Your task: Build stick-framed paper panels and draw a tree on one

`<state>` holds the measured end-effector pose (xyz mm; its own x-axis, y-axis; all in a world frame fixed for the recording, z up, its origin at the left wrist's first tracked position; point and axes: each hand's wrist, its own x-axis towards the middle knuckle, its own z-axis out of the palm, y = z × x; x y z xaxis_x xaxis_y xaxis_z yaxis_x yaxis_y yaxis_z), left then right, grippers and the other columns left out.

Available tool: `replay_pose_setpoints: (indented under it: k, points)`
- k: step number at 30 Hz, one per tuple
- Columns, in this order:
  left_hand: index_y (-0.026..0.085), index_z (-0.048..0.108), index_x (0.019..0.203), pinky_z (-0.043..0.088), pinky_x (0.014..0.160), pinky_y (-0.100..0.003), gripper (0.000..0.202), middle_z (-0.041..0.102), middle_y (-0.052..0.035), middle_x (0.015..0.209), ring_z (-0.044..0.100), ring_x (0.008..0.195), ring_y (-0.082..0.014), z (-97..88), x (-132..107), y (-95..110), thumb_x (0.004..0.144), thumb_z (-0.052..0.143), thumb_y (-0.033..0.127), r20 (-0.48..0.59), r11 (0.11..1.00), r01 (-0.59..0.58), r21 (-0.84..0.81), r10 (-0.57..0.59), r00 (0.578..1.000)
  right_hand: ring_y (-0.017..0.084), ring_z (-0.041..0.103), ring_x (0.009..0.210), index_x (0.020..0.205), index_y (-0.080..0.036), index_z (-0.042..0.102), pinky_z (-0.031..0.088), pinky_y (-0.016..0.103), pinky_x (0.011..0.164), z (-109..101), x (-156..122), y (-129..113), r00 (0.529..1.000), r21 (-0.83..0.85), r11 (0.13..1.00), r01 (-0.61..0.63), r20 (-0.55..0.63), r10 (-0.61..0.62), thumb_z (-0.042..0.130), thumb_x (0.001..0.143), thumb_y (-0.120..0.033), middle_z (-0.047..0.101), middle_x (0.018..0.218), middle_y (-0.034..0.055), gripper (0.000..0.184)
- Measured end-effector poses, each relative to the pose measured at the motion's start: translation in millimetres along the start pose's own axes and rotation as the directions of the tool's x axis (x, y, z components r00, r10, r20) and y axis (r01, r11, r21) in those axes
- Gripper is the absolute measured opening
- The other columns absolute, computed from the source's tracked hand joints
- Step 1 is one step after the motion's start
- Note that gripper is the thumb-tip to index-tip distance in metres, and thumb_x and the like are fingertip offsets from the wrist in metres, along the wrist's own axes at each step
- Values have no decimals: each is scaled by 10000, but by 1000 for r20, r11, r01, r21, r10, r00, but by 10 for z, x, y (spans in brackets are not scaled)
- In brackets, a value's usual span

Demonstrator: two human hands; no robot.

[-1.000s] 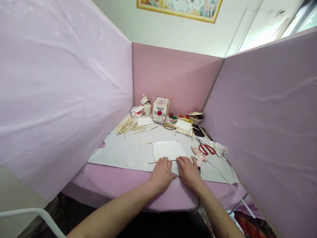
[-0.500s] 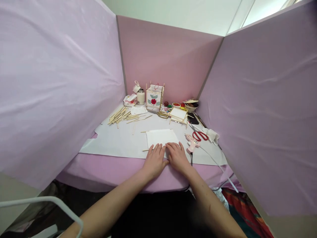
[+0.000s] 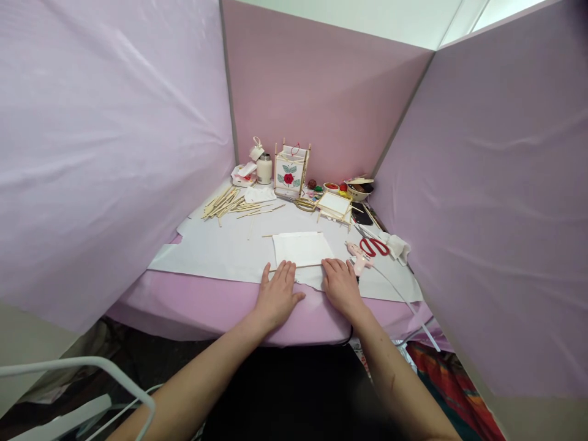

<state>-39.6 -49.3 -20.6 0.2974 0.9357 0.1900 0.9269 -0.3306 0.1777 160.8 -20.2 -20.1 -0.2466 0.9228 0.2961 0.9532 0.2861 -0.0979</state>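
A white sheet (image 3: 303, 248), paper or thin cloth, lies flat on the table in front of me. Along its near edge runs a thin wooden stick (image 3: 309, 266). My left hand (image 3: 277, 291) rests palm down on the left part of that stick, fingers stretched out and thumb apart. Over the right part, my right hand (image 3: 340, 285) lies palm down too, its fingers extended across the stick. Another stick (image 3: 267, 236) pokes out at the sheet's far left corner. Just beyond my right hand is a pink glue gun (image 3: 358, 257).
Red-handled scissors (image 3: 375, 247) lie right of the glue gun, near a white cloth (image 3: 395, 246). Loose sticks (image 3: 224, 203) are piled at the left. A lantern-like frame with a red flower (image 3: 289, 174), a jar (image 3: 264, 169), a stick frame (image 3: 334, 204) and a bowl (image 3: 359, 191) stand farther back.
My hands have moved apart along the near edge, left hand leftward and right hand rightward, uncovering the stick between them. The view has shifted slightly.
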Motion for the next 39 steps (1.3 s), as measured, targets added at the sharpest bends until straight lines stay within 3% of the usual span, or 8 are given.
replay_pose_setpoints:
  k: [7,11,13,17,22,28,33,39]
  points:
    - [163,343,1548,73,1243,-588,648,395,-131,1585,285,1509,-279,-23,14,8,978,497,430,18,1000,7,0,-7,1000,289,499,1313,1343,-162,579,190,590,1181,-43,11,-6,1000,55,998,-18,9,17,405,925,-124,626,1383,118,455]
    - [182,292,1573,116,1239,-591,707,225,-112,1656,160,1546,-290,-149,112,81,967,508,477,-31,1000,29,0,-29,999,263,467,1352,1415,-125,512,210,526,1190,-46,-72,-23,992,110,993,-38,-118,51,383,921,-112,558,1456,144,511]
    - [177,282,1576,135,1239,-572,702,196,-115,1666,130,1551,-293,-251,324,90,974,495,467,-74,999,46,-11,-47,996,263,516,1281,1336,-117,583,281,477,1155,-51,-116,-70,988,136,990,-27,-148,47,401,926,-126,617,1368,149,449]
    - [177,340,1540,177,1228,-535,598,338,-118,1621,251,1515,-284,-391,1000,-92,997,448,402,-28,982,145,-123,-149,988,254,586,1089,1140,-145,690,417,373,999,-64,-154,-214,999,194,981,30,-46,-21,452,932,-141,697,1153,118,315]
    - [164,424,1471,325,1140,-509,533,557,-153,1457,494,1361,-296,-367,1494,-488,1002,414,416,40,963,229,-140,-226,973,277,551,1148,1208,-177,669,395,395,1034,-84,-86,-315,999,179,983,31,28,-36,455,983,-224,663,1246,113,314]
    - [167,461,1445,452,994,-419,561,652,-155,1337,600,1245,-312,-422,1346,-764,972,440,469,161,958,262,-115,-243,957,286,566,1172,1169,-183,693,397,406,1051,-124,184,-240,992,183,983,-6,124,-17,436,1011,-293,667,1260,107,322]
    - [179,681,1149,512,839,-354,468,746,-133,1112,691,1047,-298,-513,1256,-921,940,453,531,257,952,282,-115,-246,935,326,505,1302,1304,-97,610,375,439,1100,-54,406,-81,985,123,978,-169,64,162,438,1005,-312,539,1446,187,406]
    - [170,570,1322,457,1002,-377,454,594,-146,1371,558,1260,-297,-470,1170,-891,958,461,418,158,959,263,-109,-244,957,333,505,1306,1344,-85,576,388,474,1106,35,392,-44,988,164,974,-158,25,156,444,981,-301,547,1436,199,442]
